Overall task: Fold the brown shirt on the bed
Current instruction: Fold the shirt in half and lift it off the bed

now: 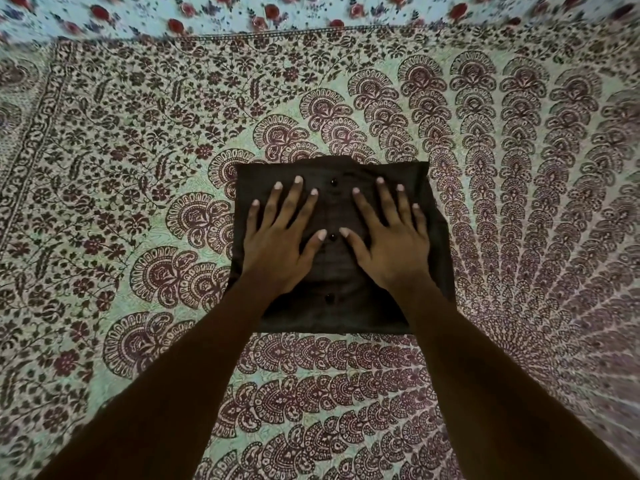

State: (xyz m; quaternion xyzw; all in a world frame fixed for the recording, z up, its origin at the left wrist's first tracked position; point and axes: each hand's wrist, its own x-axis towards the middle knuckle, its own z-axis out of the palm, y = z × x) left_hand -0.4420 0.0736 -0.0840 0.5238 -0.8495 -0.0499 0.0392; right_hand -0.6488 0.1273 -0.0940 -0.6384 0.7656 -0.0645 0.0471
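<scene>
My dark brown button-front cotton shirt [341,244] lies folded into a compact rectangle on the bed, on the green-and-maroon paisley block-print bedspread [138,168], roughly centre of view and straight ahead of me. Its long axis runs away from me, near edge to far edge, and the button placket [331,237] runs down the middle along that same axis with three dark buttons showing.

My left hand [277,244] lies flat on the left half of the shirt, my right hand [388,247] flat on the right half. Both are palm down, fingers [298,188] spread wide and straight, gripping nothing, just pressing. Thumbs point inward and nearly meet at the middle button. Fingertips point toward the far edge and stop short of it.

Key relation: the shirt is directly under both palms, not off to a side, so neither hand is nearer; they sit symmetric about the placket. The far edge is just beyond the fingertips, the near edge under my wrists and forearms.

My read: folding looks basically done, this is the flatten/smooth step. Edges look square; the right side bulges out a bit past the near corner. Next move is probably sliding the palms outward from the placket to press creases, or lifting off. Risk: dragging the top layer and skewing the fold.

Floral light-blue sheet with red roses [311,12] lies at the far edge, well apart from the shirt.
</scene>
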